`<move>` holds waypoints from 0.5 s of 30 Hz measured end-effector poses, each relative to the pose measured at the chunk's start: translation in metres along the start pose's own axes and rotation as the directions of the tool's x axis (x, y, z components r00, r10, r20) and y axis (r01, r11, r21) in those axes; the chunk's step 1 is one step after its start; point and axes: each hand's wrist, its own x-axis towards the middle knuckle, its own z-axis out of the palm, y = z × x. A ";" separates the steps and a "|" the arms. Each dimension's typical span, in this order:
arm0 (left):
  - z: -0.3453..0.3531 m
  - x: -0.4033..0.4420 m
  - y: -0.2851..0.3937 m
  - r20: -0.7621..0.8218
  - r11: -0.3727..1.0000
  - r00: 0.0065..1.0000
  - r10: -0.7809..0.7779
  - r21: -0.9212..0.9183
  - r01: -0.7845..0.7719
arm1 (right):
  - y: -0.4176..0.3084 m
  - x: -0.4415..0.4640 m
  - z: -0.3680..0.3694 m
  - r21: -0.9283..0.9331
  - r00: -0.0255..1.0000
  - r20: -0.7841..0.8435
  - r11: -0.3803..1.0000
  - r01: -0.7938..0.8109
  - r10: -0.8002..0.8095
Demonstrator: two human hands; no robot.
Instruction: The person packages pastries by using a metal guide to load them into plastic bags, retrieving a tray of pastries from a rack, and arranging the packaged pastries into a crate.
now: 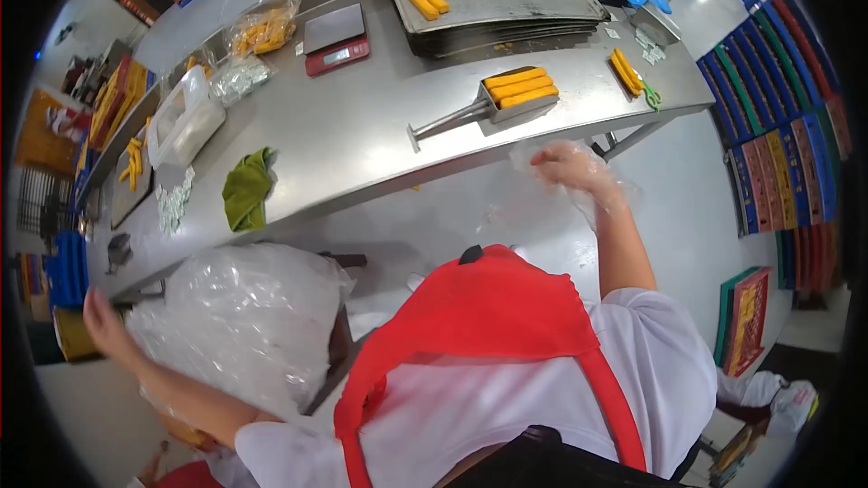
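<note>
My right hand (567,167) is in front of the table edge, below the metal scoop (524,101) filled with yellow-orange sticks. Loose clear plastic surrounds this hand and wrist; its fingers are curled together, and what they hold is unclear. My left hand (107,325) is out at the far left, beside a big clear plastic bag (244,316); its fingers are blurred. A stacked metal tray (506,2) at the back bears several sticks. More sticks (626,72) lie beside green scissors (652,98) on the right.
The steel table (362,140) carries a red scale (337,54), a green cloth (248,190), a white container (185,117), small packets (174,201) and a bag of sticks (264,29). Coloured crates (768,81) stand at right. Part of another person shows at lower left.
</note>
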 end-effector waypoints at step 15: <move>0.233 -0.294 0.408 0.664 0.903 0.649 0.370 -0.421 -0.084 | -0.004 -0.005 -0.010 -0.141 0.787 -0.211 0.815 0.562 -0.580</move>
